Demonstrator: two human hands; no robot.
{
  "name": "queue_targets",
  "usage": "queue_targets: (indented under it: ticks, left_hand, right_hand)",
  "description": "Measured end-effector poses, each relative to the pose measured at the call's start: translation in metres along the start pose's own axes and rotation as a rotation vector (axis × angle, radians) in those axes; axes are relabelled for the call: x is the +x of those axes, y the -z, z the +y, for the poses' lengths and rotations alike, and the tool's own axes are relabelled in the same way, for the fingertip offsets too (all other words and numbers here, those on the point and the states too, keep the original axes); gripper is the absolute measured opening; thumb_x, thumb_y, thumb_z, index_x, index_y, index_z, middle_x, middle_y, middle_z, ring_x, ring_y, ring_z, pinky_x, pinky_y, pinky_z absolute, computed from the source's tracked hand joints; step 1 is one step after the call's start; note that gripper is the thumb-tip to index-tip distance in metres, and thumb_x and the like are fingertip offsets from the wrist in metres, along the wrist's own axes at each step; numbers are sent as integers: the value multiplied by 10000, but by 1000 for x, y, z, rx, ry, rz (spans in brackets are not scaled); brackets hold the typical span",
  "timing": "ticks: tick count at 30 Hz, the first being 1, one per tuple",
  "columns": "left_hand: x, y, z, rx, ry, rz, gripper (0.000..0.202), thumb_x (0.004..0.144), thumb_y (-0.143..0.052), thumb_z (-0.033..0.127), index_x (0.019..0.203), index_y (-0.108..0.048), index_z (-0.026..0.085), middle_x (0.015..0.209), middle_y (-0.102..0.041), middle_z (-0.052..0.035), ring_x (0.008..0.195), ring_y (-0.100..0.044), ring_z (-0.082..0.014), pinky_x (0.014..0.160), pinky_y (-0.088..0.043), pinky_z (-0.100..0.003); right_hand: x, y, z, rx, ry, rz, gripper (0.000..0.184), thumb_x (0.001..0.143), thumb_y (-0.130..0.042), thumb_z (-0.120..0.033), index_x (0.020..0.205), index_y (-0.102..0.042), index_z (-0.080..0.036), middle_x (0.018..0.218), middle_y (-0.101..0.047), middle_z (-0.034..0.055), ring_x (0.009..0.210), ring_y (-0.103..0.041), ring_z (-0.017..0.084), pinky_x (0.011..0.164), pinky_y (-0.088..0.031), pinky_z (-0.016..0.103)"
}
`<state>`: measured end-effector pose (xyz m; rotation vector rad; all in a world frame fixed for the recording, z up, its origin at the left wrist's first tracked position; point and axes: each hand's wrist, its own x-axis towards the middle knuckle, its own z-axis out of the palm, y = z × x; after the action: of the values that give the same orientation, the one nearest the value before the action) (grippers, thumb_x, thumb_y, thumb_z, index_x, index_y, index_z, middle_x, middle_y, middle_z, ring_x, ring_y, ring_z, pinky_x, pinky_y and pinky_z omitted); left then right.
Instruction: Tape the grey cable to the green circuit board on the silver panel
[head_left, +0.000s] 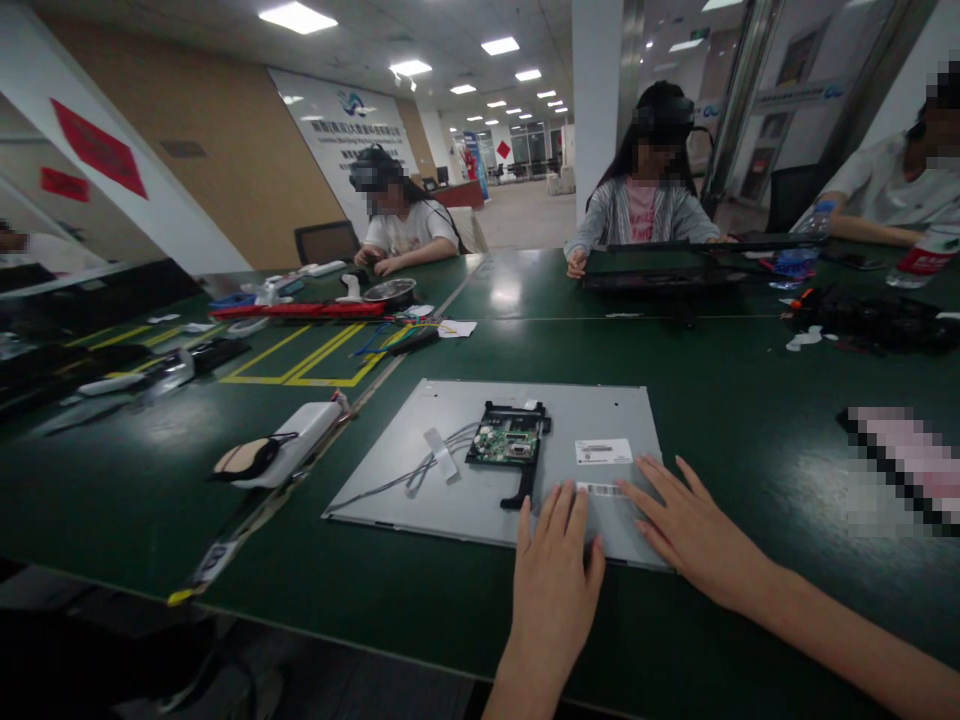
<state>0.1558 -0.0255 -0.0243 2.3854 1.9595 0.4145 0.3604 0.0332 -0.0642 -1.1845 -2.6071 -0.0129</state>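
Your left hand (555, 575) and right hand (686, 530) lie flat, fingers spread, at 6 o'clock on the grey panel (450, 430), centre of the table (750, 400). Probably thin, stiff, fragile: hold bare side edges, not the circuit board (508, 443).

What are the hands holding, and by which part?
Nothing is gripped. The left hand and the right hand lie flat and open on the near edge of the grey monitor back panel.

Open room over the table (750, 420) right of the panel (450, 500) — circuit board (508, 443) and cables (420, 470) mid-panel, white device (281, 455) left.
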Motion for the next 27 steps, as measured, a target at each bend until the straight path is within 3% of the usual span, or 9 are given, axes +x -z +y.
queue_targets:
  ticks: [6,10,15,18,21,27]
  left_hand:
    - [0,-5,-5,72,39,51,429,922,-412,199,1344,-488,219,1412,-508,-73,1323,-447,-243,1126,-307,-549]
    - [5,3,-14,75,14,56,393,912,-417,169,1285,-533,212,1374,-545,-78,1321,-448,-240,1124,-314,-528]
    - [29,18,-48,165,109,154,526,896,-488,268,1408,-417,171,1547,-272,-147,1448,-173,-304,1128,-282,-502]
    - [45,17,-75,231,216,36,673,859,-555,402,1450,-357,150,1553,-226,-195,1442,-151,-365,1117,-248,-552]
    - [56,10,-95,259,252,-74,673,894,-480,462,1475,-316,164,1556,-223,-190,1438,-173,-360,1109,-250,-546]
    - [85,2,-115,254,348,-110,695,930,-382,492,1507,-233,134,1566,-177,-203,1441,-162,-355,1109,-252,-524]
  right_hand:
    - [11,3,-7,44,32,-24,471,965,-400,-349,1418,-445,-227,1505,-376,159,1413,-280,289,1127,-240,563]
    - [16,6,-10,110,14,-70,487,974,-381,-384,1437,-420,-238,1535,-334,131,1433,-225,275,1148,-212,530]
    - [16,3,-7,222,-13,-149,520,981,-341,-451,1465,-373,-264,1581,-239,86,1451,-147,270,1155,-200,519]
    - [15,4,-6,256,-33,-169,524,981,-331,-467,1466,-372,-274,1587,-221,74,1452,-141,269,1160,-186,519]
    - [15,6,-7,267,-46,-178,528,980,-322,-483,1465,-373,-281,1587,-220,66,1450,-152,263,1163,-187,514]
    - [14,4,-8,273,-44,-174,536,978,-304,-505,1464,-377,-290,1581,-242,58,1448,-165,263,1163,-197,514]
